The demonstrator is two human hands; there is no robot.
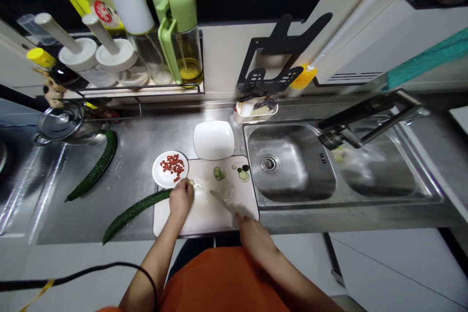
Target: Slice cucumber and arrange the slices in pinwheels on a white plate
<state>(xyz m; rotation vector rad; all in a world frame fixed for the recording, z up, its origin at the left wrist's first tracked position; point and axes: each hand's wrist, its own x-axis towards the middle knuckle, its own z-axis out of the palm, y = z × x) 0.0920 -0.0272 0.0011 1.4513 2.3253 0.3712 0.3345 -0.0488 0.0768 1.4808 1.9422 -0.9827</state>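
My left hand [182,199] is closed around the cut end of a long green cucumber [137,212], whose pale cut face shows just past my fingers. The cucumber's other end reaches left, off the white cutting board [199,222] and onto the counter. In my right hand [252,234] is a kitchen knife [224,201], gripped by its handle, with the blade over the board and apart from the cucumber. Several cucumber slices [219,174] lie at the board's far side, with more slices [243,174] in its far right corner.
A round plate [156,175] of chopped red pieces [173,165] touches the board's far left. Behind the board stands a white square dish [214,139]. A second cucumber [97,168] lies left near a lidded pot [62,124]. The double sink [292,161] and faucet [360,124] are right.
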